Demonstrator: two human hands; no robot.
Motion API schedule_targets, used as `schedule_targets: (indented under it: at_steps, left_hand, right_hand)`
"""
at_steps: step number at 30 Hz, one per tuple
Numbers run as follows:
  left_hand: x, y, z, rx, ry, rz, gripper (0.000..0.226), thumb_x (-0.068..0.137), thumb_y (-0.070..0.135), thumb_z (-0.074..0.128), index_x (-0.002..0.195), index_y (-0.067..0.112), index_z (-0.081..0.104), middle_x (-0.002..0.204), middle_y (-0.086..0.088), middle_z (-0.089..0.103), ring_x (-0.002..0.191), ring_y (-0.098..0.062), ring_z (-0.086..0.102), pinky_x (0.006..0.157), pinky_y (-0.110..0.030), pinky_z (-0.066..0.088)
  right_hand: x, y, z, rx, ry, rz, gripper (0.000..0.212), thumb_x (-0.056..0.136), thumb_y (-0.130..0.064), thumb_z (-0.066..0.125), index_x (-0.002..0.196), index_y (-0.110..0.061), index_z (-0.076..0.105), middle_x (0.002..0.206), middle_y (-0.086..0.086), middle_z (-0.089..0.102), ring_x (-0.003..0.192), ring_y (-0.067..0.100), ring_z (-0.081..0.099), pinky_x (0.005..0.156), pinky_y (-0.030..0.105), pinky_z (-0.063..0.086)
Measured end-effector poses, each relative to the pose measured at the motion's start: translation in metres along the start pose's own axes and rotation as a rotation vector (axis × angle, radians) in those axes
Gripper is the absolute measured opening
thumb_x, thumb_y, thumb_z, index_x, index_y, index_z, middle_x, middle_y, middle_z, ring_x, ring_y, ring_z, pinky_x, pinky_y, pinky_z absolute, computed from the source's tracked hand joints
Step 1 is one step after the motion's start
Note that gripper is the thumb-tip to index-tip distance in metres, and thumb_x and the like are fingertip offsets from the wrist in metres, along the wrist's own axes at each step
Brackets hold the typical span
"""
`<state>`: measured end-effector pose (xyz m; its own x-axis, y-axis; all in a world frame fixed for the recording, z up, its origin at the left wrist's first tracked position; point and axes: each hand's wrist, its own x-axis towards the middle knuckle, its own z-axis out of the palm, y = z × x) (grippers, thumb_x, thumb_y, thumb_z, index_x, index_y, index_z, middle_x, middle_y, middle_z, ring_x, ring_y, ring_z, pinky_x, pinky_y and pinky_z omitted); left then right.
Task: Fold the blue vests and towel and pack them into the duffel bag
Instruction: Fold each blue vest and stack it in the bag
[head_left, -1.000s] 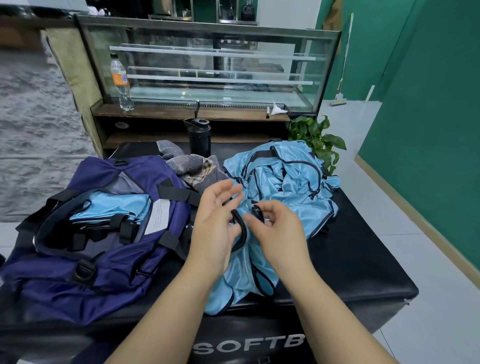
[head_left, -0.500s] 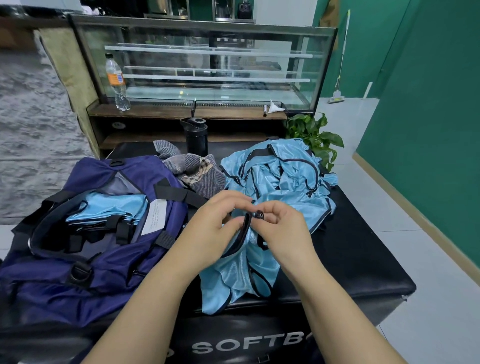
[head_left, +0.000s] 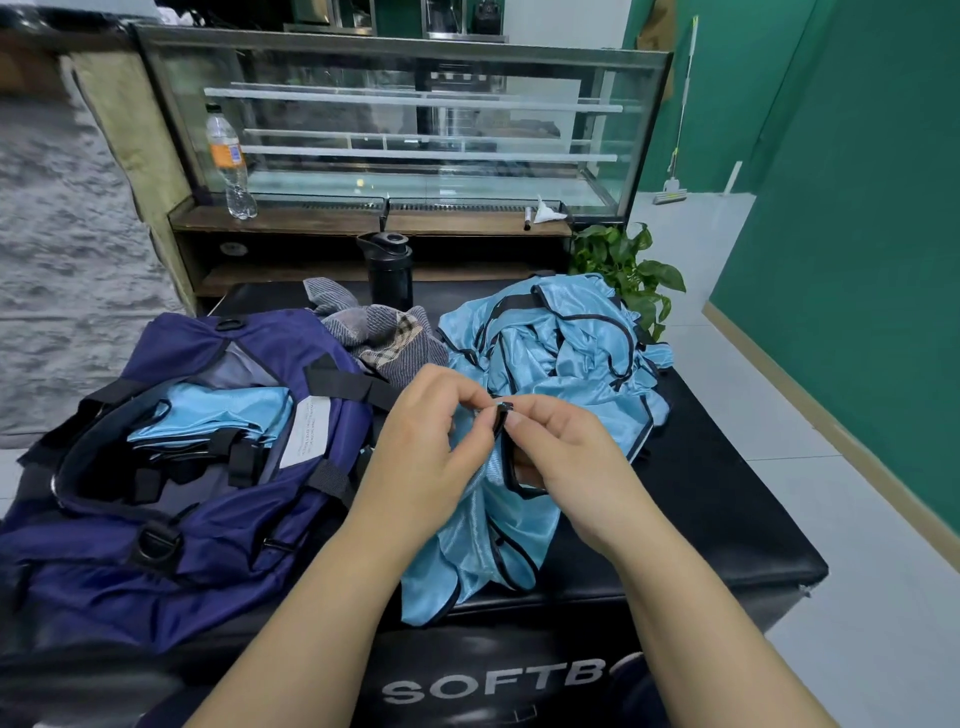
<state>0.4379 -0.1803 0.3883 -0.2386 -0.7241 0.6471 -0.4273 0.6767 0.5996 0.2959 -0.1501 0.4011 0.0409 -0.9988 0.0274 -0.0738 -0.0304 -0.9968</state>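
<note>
Both hands (head_left: 498, 447) now pinch vest (head_left: 483, 525) trim together.

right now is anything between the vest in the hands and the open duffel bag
Nothing visible blocks it. Both hands, left and right, pinch the vest at its black trim, right beside the duffel bag. The bag's mouth gapes open, with a folded vest inside leaving room.

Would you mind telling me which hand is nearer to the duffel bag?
Left. The left hand hovers just beside the duffel bag; the right hand sits farther away, beyond the left, both pinching the vest.
</note>
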Motion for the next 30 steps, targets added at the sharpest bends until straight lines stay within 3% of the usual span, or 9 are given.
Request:
schedule_targets:
  at_steps: [6,11,14,17,20,22,25,28,30]
  left_hand:
    - [-0.003,-0.002,0.005,0.057,0.013,-0.041,0.011,0.083,0.037,0.049,0.084,0.027,0.047,0.088,0.015,0.043,0.084,0.002,0.044,0.072,-0.012,0.033]
    - [0.002,-0.013,0.000,0.035,-0.097,-0.168,0.030,0.074,0.057,0.051,0.077,0.027,0.052,0.089,0.010,0.046,0.083,-0.008,0.047,0.074,-0.020,0.036]
    - [0.002,-0.026,-0.008,0.002,-0.266,-0.231,0.037,0.069,0.068,0.048,0.076,0.033,0.056,0.093,0.008,0.050,0.092,-0.011,0.045,0.078,-0.015,0.032]
    - [0.000,-0.038,-0.011,-0.053,-0.382,-0.255,0.039,0.070,0.067,0.049,0.081,0.031,0.059,0.100,0.006,0.055,0.098,-0.014,0.048,0.081,-0.020,0.038]
    - [-0.002,-0.039,-0.011,-0.146,-0.367,-0.267,0.029,0.076,0.053,0.061,0.080,0.024,0.061,0.098,0.002,0.059,0.088,-0.022,0.056,0.080,-0.031,0.045]
    - [-0.002,-0.040,-0.010,-0.170,-0.341,-0.275,0.021,0.082,0.041,0.065,0.077,0.020,0.059,0.103,0.006,0.061,0.089,-0.019,0.058,0.078,-0.028,0.045]
    - [-0.003,-0.038,-0.010,-0.363,-0.310,-0.359,0.024,0.084,0.042,0.064,0.075,0.022,0.055,0.113,0.014,0.065,0.099,-0.010,0.061,0.086,-0.024,0.045]
    - [0.000,-0.035,-0.006,-0.551,-0.300,-0.419,0.018,0.092,0.022,0.059,0.078,0.013,0.053,0.115,0.008,0.067,0.103,-0.003,0.062,0.087,-0.020,0.045]
    - [0.003,-0.035,-0.001,-0.608,-0.329,-0.438,0.017,0.092,0.022,0.060,0.076,0.019,0.055,0.114,0.003,0.069,0.104,-0.011,0.062,0.091,-0.024,0.046]
  right_hand:
    - [-0.001,0.001,0.002,0.071,0.000,-0.026,0.021,0.078,-0.038,0.063,0.085,-0.019,0.071,0.063,0.004,0.048,0.061,0.021,0.034,0.058,0.033,0.029]
    - [0.001,0.003,-0.001,0.095,0.029,-0.006,0.035,0.072,-0.048,0.061,0.089,-0.020,0.072,0.081,0.018,0.055,0.077,0.027,0.046,0.070,0.044,0.036]
    - [0.000,0.001,-0.009,0.081,0.022,-0.005,0.026,0.081,-0.037,0.057,0.092,-0.020,0.074,0.091,0.029,0.066,0.080,0.029,0.053,0.076,0.046,0.043]
    - [0.001,0.002,-0.019,0.070,0.033,0.009,0.021,0.095,-0.020,0.053,0.099,-0.010,0.071,0.091,0.022,0.070,0.080,0.026,0.059,0.076,0.040,0.049]
    - [0.000,0.001,-0.023,0.083,0.037,0.007,0.022,0.098,-0.011,0.048,0.098,-0.007,0.069,0.086,0.010,0.071,0.076,0.019,0.064,0.073,0.032,0.053]
    - [-0.001,0.000,-0.026,0.088,0.055,-0.002,0.023,0.098,-0.010,0.047,0.092,-0.010,0.069,0.079,0.005,0.071,0.070,0.014,0.064,0.067,0.026,0.054]
    - [-0.002,-0.003,-0.032,0.100,0.069,-0.007,0.025,0.099,-0.006,0.043,0.091,-0.008,0.067,0.063,-0.007,0.067,0.054,0.001,0.059,0.053,0.015,0.046]
    - [-0.003,-0.006,-0.035,0.119,0.057,-0.011,0.025,0.099,-0.003,0.041,0.092,-0.006,0.065,0.052,-0.012,0.060,0.045,-0.003,0.052,0.048,0.011,0.041]
    - [-0.003,-0.006,-0.035,0.115,0.051,-0.013,0.025,0.099,-0.003,0.041,0.092,-0.006,0.065,0.050,-0.013,0.056,0.044,-0.002,0.048,0.047,0.011,0.039]
